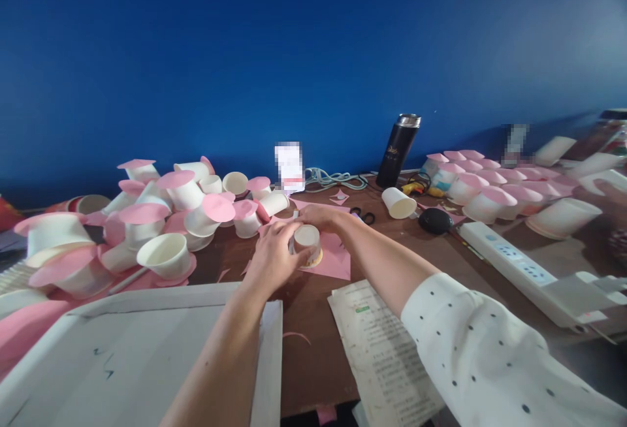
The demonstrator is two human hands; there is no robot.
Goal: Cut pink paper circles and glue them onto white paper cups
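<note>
Where the frame runs nearest, at the lower left and lower centre, lie one white tray [161, 348] and one printed sheet [367, 342], the latter partly under the right forearm. Above them, near the middle of the frame, one paper cup [307, 239] stands base up, its axis upright, on one pink paper sheet [337, 260]. It sits just right of the left hand [274, 254], which is the nearer one: thumb in front, fingers curved about its left side, holding it. The right hand [321, 217] is beyond the cup, fingers bent – their tips are hidden, so I cannot tell what they grip.

At the right are one power strip [509, 264] and, farther up, one black rounded object [435, 220] and one bare cup [394, 202] on its side. One pair of black scissors handles [367, 217] shows past the right forearm. Pink-topped cups [181, 190] crowd the left – well over ten, overlapping too much for an exact count; roughly a dozen more lidded cups [484, 198] stand at the right, near a co-worker's hand [614, 192]. Farthest come one cable bundle [337, 180], one black thermos [398, 156] and the blue wall [313, 42].
</note>
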